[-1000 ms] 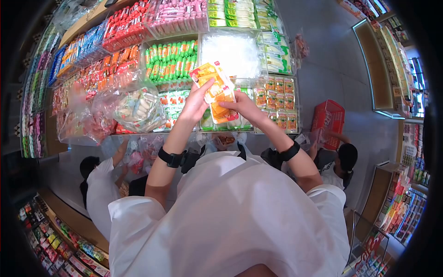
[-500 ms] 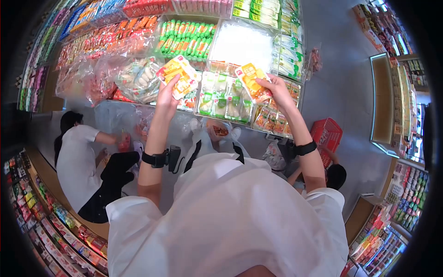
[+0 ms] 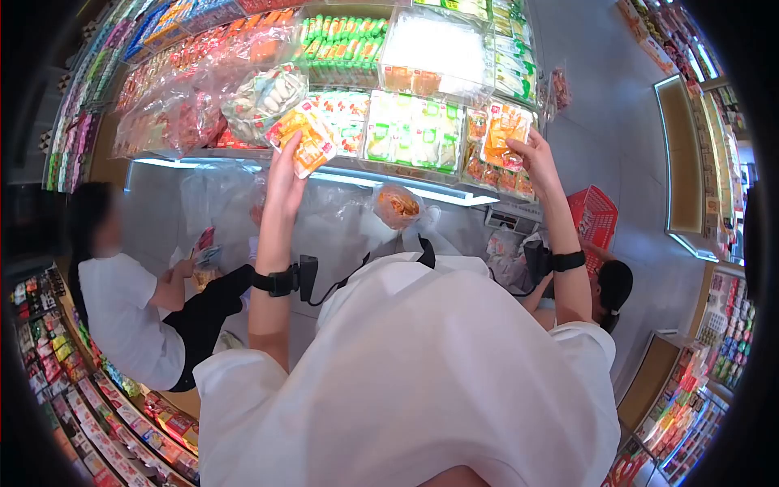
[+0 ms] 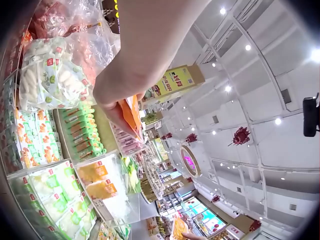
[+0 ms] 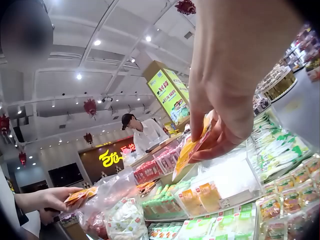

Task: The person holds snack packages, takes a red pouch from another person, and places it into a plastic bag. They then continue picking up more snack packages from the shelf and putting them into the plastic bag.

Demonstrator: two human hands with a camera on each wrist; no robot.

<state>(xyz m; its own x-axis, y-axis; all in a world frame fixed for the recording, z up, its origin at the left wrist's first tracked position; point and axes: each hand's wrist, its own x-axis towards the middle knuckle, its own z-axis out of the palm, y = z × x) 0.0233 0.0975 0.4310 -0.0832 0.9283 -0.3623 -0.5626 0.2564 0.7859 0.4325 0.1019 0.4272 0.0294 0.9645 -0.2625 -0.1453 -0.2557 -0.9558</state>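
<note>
My left hand point(image 3: 282, 180) pinches a flat orange-and-yellow snack packet point(image 3: 315, 146) above the front edge of the display, thumb on its face. In the left wrist view that packet point(image 4: 131, 117) shows nearly edge-on under the fingers. My right hand point(image 3: 539, 162) pinches a similar orange packet point(image 3: 507, 130), tilted upright, over the compartment of small orange packets point(image 3: 479, 166) at the right front corner. The right wrist view shows this packet point(image 5: 192, 147) between thumb and fingers. Between the hands lies a compartment of green-and-white packets point(image 3: 414, 130).
Beside the left packet sits a clear bag of white pieces point(image 3: 272, 93). Green-wrapped sticks point(image 3: 341, 45) fill a compartment farther back. A bag with orange-brown contents point(image 3: 398, 205) is below the display edge. A red basket point(image 3: 594, 215) and crouching people point(image 3: 122, 312) flank me.
The two packets, together at first, have come apart, one in each hand. My right hand has moved right, over the orange packets; the left has moved left, toward the display's front edge.
</note>
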